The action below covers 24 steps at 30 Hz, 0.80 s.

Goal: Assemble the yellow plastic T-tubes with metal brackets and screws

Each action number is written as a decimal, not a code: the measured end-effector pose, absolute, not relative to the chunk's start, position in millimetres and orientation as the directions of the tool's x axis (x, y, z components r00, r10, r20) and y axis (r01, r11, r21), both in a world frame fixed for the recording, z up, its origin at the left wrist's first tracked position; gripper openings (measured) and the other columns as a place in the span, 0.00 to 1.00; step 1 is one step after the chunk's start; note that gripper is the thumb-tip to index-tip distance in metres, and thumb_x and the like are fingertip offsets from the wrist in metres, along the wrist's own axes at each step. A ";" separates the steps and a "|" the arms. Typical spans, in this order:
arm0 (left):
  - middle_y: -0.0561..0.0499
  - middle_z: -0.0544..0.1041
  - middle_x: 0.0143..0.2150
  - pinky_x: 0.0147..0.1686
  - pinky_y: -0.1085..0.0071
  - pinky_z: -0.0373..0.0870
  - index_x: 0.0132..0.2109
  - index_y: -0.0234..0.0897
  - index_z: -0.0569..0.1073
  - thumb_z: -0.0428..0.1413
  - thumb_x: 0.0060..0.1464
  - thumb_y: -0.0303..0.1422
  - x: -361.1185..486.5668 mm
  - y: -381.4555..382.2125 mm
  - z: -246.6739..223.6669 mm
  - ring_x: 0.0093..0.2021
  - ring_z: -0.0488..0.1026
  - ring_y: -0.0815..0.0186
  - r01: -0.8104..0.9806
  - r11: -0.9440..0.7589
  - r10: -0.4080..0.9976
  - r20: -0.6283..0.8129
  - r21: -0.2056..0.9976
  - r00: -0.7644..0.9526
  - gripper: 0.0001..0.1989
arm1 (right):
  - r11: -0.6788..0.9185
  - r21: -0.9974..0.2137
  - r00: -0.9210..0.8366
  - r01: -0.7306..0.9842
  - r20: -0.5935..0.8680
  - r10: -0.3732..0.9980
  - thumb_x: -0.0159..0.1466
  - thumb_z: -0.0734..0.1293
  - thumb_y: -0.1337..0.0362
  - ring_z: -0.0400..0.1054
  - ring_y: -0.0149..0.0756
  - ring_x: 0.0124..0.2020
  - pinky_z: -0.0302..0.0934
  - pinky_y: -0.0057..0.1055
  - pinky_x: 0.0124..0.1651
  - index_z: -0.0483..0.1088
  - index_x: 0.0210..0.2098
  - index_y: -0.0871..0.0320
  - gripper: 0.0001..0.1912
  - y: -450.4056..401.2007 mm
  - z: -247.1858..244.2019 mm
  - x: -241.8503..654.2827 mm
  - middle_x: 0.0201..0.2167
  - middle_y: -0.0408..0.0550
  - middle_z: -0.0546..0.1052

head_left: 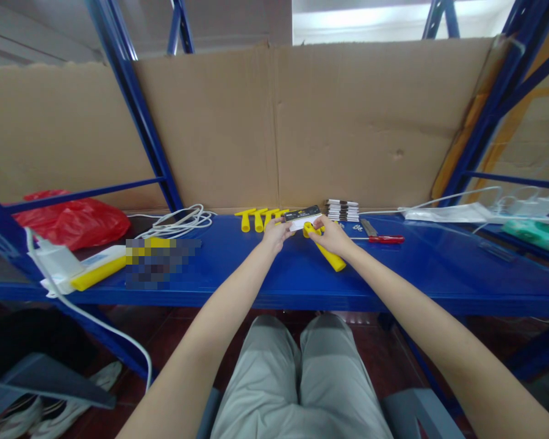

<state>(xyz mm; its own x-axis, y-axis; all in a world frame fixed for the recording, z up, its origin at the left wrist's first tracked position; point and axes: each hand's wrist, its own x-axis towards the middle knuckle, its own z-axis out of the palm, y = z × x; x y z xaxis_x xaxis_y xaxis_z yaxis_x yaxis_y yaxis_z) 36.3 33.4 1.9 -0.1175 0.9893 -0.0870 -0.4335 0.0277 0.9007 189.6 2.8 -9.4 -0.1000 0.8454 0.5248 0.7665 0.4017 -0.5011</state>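
Note:
My left hand [277, 234] is closed on a small flat black-and-white packet [303, 218], held just above the blue tabletop. My right hand [330, 235] grips a yellow plastic handle [332, 258], whose thick end points down towards the table's front edge. The head of this handle is close against the packet; whether the two touch, I cannot tell. Behind my left hand stand several yellow T-shaped handles [258, 221] in a row. A stack of white packets with dark bands [343, 210] sits beyond my right hand. Right of it lies a screwdriver with a red handle [387, 239].
A metal blade-like piece [368, 227] lies by the screwdriver. Coiled white cable [183, 221], a red plastic bag [73, 219] and a power strip [61, 271] are on the left. Cardboard [274, 128] walls off the back. Blue posts [139, 110] flank the bench.

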 end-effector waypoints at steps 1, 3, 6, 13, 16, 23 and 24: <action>0.47 0.77 0.34 0.37 0.71 0.78 0.48 0.32 0.68 0.54 0.49 0.11 36.4 32.9 2.1 0.34 0.78 0.67 -0.430 0.020 0.989 -0.081 0.902 -0.124 0.20 | 0.409 -0.496 -0.107 0.766 0.528 0.842 0.57 0.66 0.64 0.70 0.41 0.43 0.61 0.38 0.47 0.64 0.36 0.56 0.08 3.5 -9.9 189.2 0.41 0.52 0.76; 0.48 0.77 0.33 0.36 0.71 0.78 0.47 0.32 0.68 0.54 0.49 0.11 36.8 31.6 2.7 0.33 0.78 0.67 -0.427 0.007 0.988 -0.072 0.904 -0.136 0.20 | 0.421 -0.490 -0.122 0.763 0.530 0.839 0.57 0.66 0.66 0.71 0.42 0.45 0.62 0.39 0.48 0.65 0.39 0.56 0.10 5.2 -11.0 189.1 0.43 0.53 0.76; 0.50 0.76 0.31 0.34 0.72 0.78 0.46 0.33 0.68 0.54 0.49 0.11 37.5 29.6 3.8 0.31 0.78 0.68 -0.427 -0.001 0.986 -0.071 0.904 -0.152 0.19 | 0.440 -0.486 -0.157 0.755 0.517 0.841 0.58 0.65 0.67 0.71 0.42 0.47 0.62 0.40 0.50 0.67 0.45 0.56 0.14 7.4 -12.2 189.7 0.46 0.53 0.76; 0.54 0.73 0.28 0.30 0.75 0.77 0.45 0.34 0.67 0.56 0.46 0.12 37.0 31.3 2.5 0.26 0.76 0.71 -0.431 -0.010 0.982 -0.073 0.902 -0.177 0.21 | 0.455 -0.482 -0.204 0.749 0.486 0.850 0.55 0.67 0.70 0.70 0.42 0.50 0.61 0.41 0.55 0.68 0.55 0.59 0.27 9.1 -13.2 190.1 0.49 0.54 0.76; 0.53 0.74 0.28 0.31 0.74 0.76 0.44 0.33 0.68 0.57 0.45 0.12 36.5 32.8 1.3 0.27 0.76 0.70 -0.427 -0.014 0.981 -0.070 0.904 -0.180 0.20 | 0.474 -0.482 -0.234 0.737 0.475 0.848 0.53 0.68 0.70 0.70 0.42 0.51 0.61 0.41 0.56 0.68 0.56 0.56 0.29 10.3 -13.7 191.2 0.52 0.52 0.75; 0.52 0.75 0.29 0.35 0.71 0.77 0.43 0.34 0.67 0.54 0.48 0.13 35.4 32.2 1.4 0.29 0.77 0.69 -0.388 -0.028 0.984 -0.042 0.921 -0.171 0.17 | 0.519 -0.405 -0.325 0.753 0.457 0.828 0.56 0.66 0.71 0.68 0.43 0.53 0.58 0.42 0.58 0.70 0.55 0.53 0.27 9.9 -12.6 193.2 0.54 0.51 0.74; 0.52 0.75 0.29 0.36 0.71 0.77 0.43 0.35 0.67 0.54 0.48 0.14 35.3 31.7 1.6 0.29 0.77 0.69 -0.380 -0.029 0.985 -0.037 0.925 -0.167 0.17 | 0.519 -0.393 -0.335 0.759 0.447 0.829 0.56 0.65 0.71 0.68 0.43 0.53 0.58 0.42 0.58 0.71 0.55 0.53 0.26 8.8 -12.1 192.8 0.53 0.51 0.74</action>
<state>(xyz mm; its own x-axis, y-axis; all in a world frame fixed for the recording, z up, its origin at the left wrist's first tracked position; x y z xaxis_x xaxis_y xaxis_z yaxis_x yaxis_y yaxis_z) 35.3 31.7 1.6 -0.1668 0.9853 -0.0375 -0.3796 -0.0291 0.9247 192.8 8.8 -12.1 -0.3354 0.8293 0.4469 0.7593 0.5187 -0.3929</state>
